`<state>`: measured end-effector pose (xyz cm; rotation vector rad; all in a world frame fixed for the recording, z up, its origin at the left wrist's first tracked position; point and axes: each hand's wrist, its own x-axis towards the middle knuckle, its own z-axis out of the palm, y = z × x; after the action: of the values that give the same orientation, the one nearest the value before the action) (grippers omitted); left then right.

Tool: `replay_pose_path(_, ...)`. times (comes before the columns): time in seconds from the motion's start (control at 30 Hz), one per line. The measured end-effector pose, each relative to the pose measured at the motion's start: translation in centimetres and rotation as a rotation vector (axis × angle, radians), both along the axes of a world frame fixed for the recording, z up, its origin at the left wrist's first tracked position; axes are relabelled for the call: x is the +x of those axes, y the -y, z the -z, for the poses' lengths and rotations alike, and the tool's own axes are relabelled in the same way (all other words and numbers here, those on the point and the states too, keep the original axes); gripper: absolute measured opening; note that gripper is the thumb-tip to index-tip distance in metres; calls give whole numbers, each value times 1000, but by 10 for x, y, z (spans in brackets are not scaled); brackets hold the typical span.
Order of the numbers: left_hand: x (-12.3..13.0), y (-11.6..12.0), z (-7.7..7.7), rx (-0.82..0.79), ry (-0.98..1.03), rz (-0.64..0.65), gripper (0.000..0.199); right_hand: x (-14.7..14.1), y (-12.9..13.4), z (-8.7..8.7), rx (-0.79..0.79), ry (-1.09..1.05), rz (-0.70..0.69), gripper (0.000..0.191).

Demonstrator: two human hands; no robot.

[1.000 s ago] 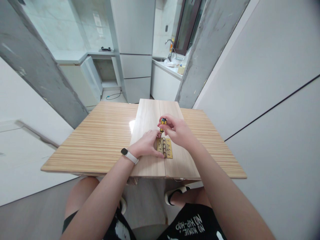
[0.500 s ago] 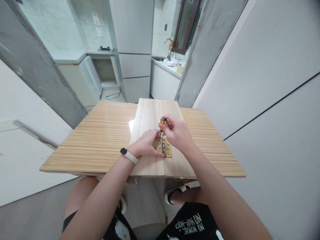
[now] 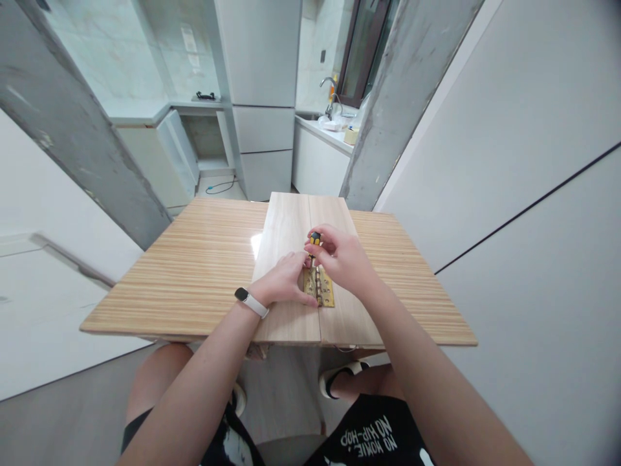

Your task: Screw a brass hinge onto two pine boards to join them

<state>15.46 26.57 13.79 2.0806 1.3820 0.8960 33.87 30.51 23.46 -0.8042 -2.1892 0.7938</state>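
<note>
because the screwdriver (image 3: 315, 239) stands nearly upright at the far end of the brass-coloured hinge (image 3: 319, 288), a sideways lean of the handle could let the tip slip towards the fingers of the left hand (image 3: 287, 278). uneven pressure could likewise skew the hinge off the seam between the left board (image 3: 285, 223) and the right board (image 3: 328, 210), both resting on the desk (image 3: 194, 259). the right hand (image 3: 342, 254) is closed around the screwdriver handle. the left hand is spread on the left board, thumb and fingers apart, thumb at the hinge's near end; whether its fingertips touch the screwdriver cannot be told. the hinge lies just below the frame's centre, beneath the right hand and right of the left hand.
</note>
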Motion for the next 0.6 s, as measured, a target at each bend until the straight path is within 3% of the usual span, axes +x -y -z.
replay_pose_path(0.2, -1, 0, 1, 4, -90, -8, 88, 13, -7, -7, -109, 3, -87, 20)
replay_pose_path(0.4, -1, 1, 2, 6, -76, 2, 93, 19, -6, -10, -63, 2, -123, 22)
replay_pose_path(0.5, -1, 2, 1, -10, -74, -7, 96, 20, -6, -17, -42, -62, -92, 18)
replay_pose_path(0.6, 0, 2, 1, -15, -67, -4, 103, 23, -11, -26, -9, -158, -15, 25)
